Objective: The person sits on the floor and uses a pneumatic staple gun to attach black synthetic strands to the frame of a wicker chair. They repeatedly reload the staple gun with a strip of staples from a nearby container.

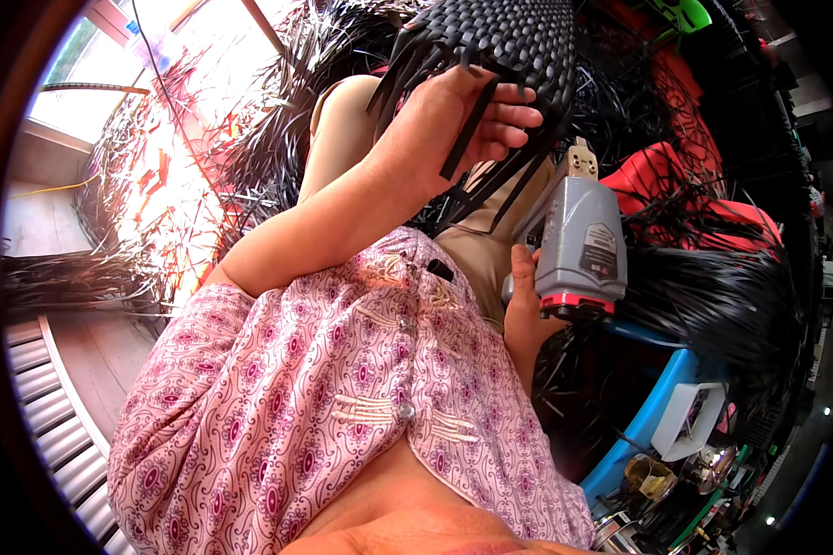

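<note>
My left hand (491, 125) is at the top middle, its fingers loosely curled at the edge of a black woven piece (518, 42). Loose flat black strips (469, 129) hang from that piece, and one crosses my palm between thumb and fingers. On the right, my right hand (528, 310) is wrapped round a grey hand-held power tool (578, 240) with red trim at its near end. The tool's pale metal nose (582, 159) points away from me, below and right of the woven piece. Most of my right fingers are hidden behind the tool.
Heaps of black strips (268, 139) lie at the left, with another bundle (713, 296) at the right. Red material (648, 176) lies beyond the tool. Near the lower right are a blue bin edge (652, 407) and a white frame (690, 421). A thin cable (162, 83) hangs upper left.
</note>
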`<move>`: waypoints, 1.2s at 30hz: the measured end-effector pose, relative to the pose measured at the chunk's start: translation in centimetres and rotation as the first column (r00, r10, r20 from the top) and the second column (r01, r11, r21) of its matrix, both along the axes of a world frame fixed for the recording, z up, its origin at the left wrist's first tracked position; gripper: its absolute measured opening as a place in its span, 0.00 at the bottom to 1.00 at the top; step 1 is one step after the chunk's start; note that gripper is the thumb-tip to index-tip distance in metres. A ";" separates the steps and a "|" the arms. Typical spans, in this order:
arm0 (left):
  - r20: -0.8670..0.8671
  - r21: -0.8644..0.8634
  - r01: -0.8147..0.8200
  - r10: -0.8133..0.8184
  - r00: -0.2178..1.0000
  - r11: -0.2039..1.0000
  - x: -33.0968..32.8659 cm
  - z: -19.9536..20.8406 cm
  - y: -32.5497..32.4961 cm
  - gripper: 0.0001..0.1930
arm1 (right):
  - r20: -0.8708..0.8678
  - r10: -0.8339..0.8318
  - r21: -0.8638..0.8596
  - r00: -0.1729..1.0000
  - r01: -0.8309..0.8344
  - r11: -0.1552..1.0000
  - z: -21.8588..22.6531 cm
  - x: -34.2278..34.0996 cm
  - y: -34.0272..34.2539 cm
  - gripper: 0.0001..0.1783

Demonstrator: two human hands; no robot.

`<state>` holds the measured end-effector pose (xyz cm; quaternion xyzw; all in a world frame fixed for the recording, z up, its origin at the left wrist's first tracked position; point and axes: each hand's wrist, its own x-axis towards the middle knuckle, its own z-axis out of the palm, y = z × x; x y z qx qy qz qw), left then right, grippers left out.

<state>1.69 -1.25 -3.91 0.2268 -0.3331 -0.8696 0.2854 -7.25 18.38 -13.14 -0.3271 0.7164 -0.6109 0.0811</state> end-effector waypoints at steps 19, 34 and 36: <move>-0.542 0.289 0.177 0.008 0.841 0.941 -1.5 -3.3 0.9 0.23 | -0.281 0.072 0.184 0.957 -0.020 0.983 -0.5 -0.2 0.0 0.27; -0.685 0.203 0.256 -0.050 0.726 0.945 -1.5 -3.2 0.2 0.25 | -0.201 0.053 0.103 0.978 -0.033 0.994 -1.1 -0.1 0.0 0.27; -0.696 0.182 0.253 -0.057 0.716 0.950 -1.4 -3.1 0.3 0.25 | -0.181 0.061 0.092 0.982 -0.045 0.995 -0.9 -0.1 0.0 0.28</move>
